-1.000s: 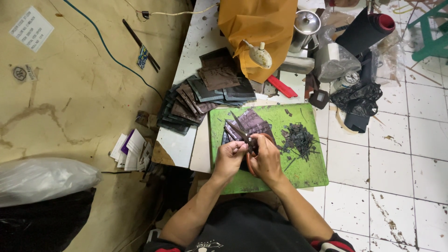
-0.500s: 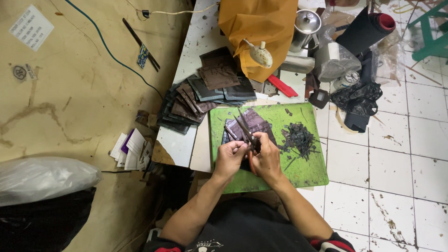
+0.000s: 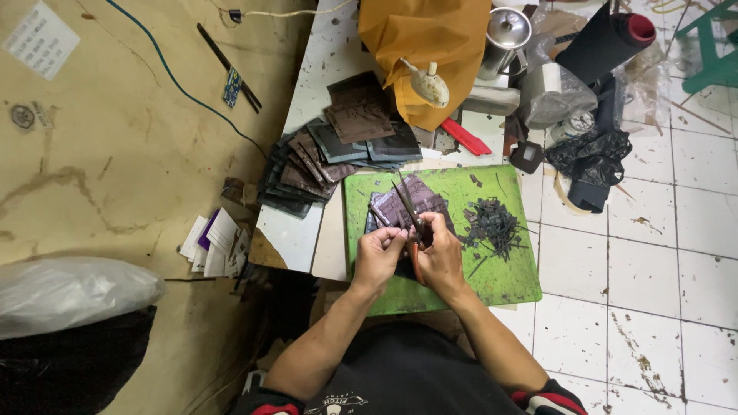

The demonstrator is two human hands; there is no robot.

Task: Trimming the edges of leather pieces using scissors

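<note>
Green mat carries dark scraps beside the hands. Right hand grips scissors, blades pointing away up-left; left hand pinches a dark piece at the blades.

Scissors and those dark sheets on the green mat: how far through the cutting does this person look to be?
Done: a heap of dark offcuts lies on the green cutting mat, right of the hands. In hand: the right hand works scissors on a small dark piece that the left hand steadies. Left: a few sheets under the hands and a big fanned stack of dark sheets on the table, so most seems uncut.
</note>
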